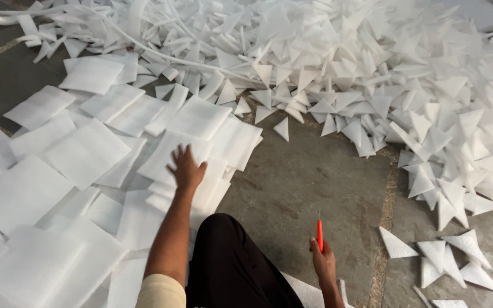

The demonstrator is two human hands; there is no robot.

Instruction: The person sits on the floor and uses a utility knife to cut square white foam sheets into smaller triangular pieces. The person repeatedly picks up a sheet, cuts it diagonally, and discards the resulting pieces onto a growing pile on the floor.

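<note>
On the floor, seated:
Left hand: fingers spread flat on square foam sheet.
Right hand: fist closed around orange cutter.
Far side: heap of foam triangles.

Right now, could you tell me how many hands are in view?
2. The left hand rests flat on a square white foam sheet; the right hand grips an orange cutter above the floor.

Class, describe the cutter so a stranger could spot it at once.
Start at the bare grey floor between the square foam sheets and the heap of triangles. Near the bottom edge, the right hand grips the cutter: a thin upright stick, the only orange thing among white foam.
</note>
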